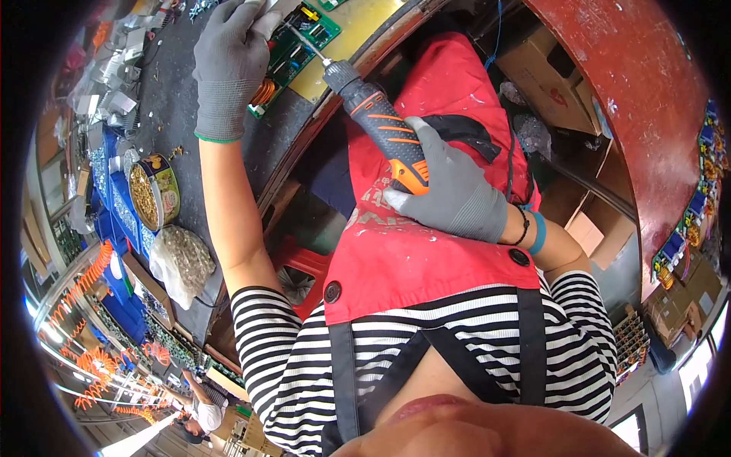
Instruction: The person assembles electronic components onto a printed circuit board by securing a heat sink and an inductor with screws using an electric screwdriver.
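My right hand (461,186), in a grey glove, is wrapped round a black and orange electric screwdriver (381,126). The screwdriver's thin bit points up and left, its tip over a green circuit board (324,36) on the dark workbench. My left hand (232,57), gloved as well, lies at the board's left side with fingers bent. Its thumb and fingers close on something pale at the upper edge of the view, which I cannot make out. A copper-coloured coil (264,91) sits on the board's near end, beside my left wrist.
Left of my left arm stand a round tin (169,199) of small brass-coloured screws, a clear plastic bag (183,263) of small parts and a blue tray (114,217). Silvery metal parts (114,99) lie piled farther left. At right is a red tabletop (617,91) with several boards along its edge.
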### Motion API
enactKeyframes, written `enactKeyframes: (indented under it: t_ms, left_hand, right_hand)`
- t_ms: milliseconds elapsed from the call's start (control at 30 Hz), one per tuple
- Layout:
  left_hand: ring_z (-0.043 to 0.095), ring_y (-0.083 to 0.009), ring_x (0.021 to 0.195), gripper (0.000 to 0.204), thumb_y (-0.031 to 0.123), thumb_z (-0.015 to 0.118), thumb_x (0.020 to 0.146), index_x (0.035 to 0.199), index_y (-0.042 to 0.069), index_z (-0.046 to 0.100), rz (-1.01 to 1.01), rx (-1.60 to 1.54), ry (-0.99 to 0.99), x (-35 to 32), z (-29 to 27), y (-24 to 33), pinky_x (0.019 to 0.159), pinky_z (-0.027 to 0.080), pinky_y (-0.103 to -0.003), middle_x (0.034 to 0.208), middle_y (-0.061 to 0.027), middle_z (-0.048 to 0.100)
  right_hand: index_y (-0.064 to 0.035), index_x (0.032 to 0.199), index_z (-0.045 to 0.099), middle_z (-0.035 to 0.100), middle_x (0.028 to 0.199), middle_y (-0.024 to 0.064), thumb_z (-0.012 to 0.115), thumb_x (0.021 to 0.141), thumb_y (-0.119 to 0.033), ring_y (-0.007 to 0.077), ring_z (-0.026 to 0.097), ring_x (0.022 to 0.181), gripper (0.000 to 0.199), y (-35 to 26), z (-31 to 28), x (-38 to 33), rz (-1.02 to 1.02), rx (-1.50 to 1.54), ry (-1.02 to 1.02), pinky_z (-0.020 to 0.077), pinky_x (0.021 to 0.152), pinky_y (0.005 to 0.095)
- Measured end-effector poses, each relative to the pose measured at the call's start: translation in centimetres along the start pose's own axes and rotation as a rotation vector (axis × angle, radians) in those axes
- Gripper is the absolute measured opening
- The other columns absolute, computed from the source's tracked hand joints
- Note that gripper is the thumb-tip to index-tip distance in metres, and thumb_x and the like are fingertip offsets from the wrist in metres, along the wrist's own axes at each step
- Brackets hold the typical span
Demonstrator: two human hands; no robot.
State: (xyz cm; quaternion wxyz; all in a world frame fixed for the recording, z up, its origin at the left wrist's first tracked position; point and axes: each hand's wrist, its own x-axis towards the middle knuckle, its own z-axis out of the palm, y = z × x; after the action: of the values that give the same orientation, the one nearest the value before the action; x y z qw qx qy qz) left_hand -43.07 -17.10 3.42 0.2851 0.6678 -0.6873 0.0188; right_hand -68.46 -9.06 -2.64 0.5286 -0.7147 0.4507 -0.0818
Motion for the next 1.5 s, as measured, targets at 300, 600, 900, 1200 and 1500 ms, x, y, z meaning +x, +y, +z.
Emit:
enactKeyframes:
  t_ms: [300, 600, 900, 1200, 1500]
  left_hand:
    - [0.064, -0.0333, 0.086, 0.028, 0.009, 0.070, 0.085, 0.110, -0.003, 0.066, 0.007, -0.046, 0.005, -0.1, -0.5, -0.3, 0.075, 0.049, -0.033, 0.096, -0.0188, 0.063]
    - [0.060, -0.0375, 0.095, 0.045, 0.004, 0.070, 0.076, 0.120, 0.003, 0.058, -0.010, 0.270, -0.131, 0.0, 0.3, 1.3, 0.082, 0.049, -0.041, 0.105, -0.0171, 0.060]
    - [0.062, -0.0334, 0.097, 0.044, 0.010, 0.072, 0.077, 0.119, 0.006, 0.058, 0.067, 0.509, -0.045, -1.2, 1.9, -3.7, 0.081, 0.051, -0.041, 0.105, -0.0153, 0.062]
    - [0.065, -0.0361, 0.098, 0.049, 0.020, 0.076, 0.078, 0.120, 0.012, 0.055, 0.100, 0.427, -0.056, -0.4, 2.6, -4.8, 0.079, 0.053, -0.045, 0.107, -0.0141, 0.066]
    - [0.069, -0.0254, 0.100, 0.045, 0.030, 0.073, 0.087, 0.125, 0.011, 0.060, 0.035, 0.166, -0.169, 0.4, 1.0, -4.7, 0.080, 0.053, -0.035, 0.105, -0.0138, 0.071]
  right_hand:
    - [0.0008, 0.146, 0.025, 0.057, 0.114, 0.0275, 0.078, 0.074, -0.031, 0.0390, 0.065, 0.097, 0.094, -1.1, 0.0, -0.2, 0.051, -0.112, -0.037, 0.0519, 0.084, 0.0445]
    - [-0.0005, 0.146, 0.027, 0.057, 0.116, 0.0270, 0.079, 0.073, -0.033, 0.0385, 0.064, 0.098, 0.095, -0.5, -0.1, 0.2, 0.059, -0.117, 0.010, 0.0518, 0.085, 0.0447]
    - [0.0022, 0.142, 0.034, 0.063, 0.103, 0.0182, 0.082, 0.069, -0.026, 0.0242, 0.068, 0.089, 0.092, 0.8, -0.9, 0.6, 0.002, 0.242, -0.134, 0.0533, 0.080, 0.0342]
    - [0.0047, 0.141, 0.034, 0.063, 0.102, 0.0214, 0.079, 0.070, -0.020, 0.0283, 0.067, 0.087, 0.088, 0.5, -1.6, 1.0, -0.036, 0.163, -0.088, 0.0529, 0.078, 0.0361]
    - [0.0037, 0.141, 0.034, 0.059, 0.112, 0.0258, 0.076, 0.072, -0.018, 0.0379, 0.064, 0.097, 0.084, 1.4, -1.8, 1.4, -0.055, -0.029, -0.010, 0.0503, 0.086, 0.0428]
